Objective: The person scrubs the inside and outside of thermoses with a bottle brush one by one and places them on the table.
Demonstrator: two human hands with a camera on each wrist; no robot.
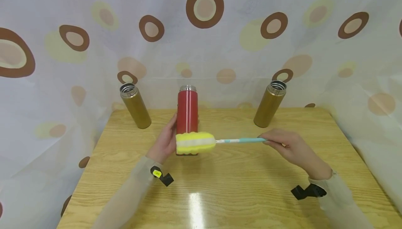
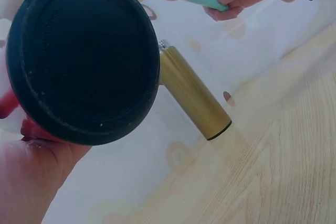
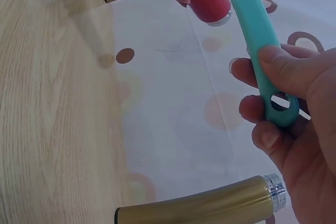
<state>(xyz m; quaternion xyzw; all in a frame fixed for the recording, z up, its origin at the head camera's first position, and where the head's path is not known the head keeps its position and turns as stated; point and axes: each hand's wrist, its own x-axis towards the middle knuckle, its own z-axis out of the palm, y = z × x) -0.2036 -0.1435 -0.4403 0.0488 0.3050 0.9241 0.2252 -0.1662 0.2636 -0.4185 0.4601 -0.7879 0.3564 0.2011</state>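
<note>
An open red bottle [image 1: 187, 112] is upright at the table's middle, and my left hand [image 1: 164, 142] grips its lower body from the left. Its black base [image 2: 84, 56] fills the left wrist view, above my palm [image 2: 31, 177]. A brush with a yellow and white sponge head [image 1: 194, 143] lies level in front of the bottle's lower part. My right hand [image 1: 290, 147] pinches the teal handle [image 1: 243, 140] at its far end. In the right wrist view my fingers [image 3: 262, 111] curl round the handle [image 3: 257, 30] by its hanging hole.
Two open gold bottles stand at the back of the wooden table [image 1: 220, 187], one on the left [image 1: 135, 106] and one on the right [image 1: 270, 103]. A spotted cloth [image 1: 204, 40] hangs behind and to both sides.
</note>
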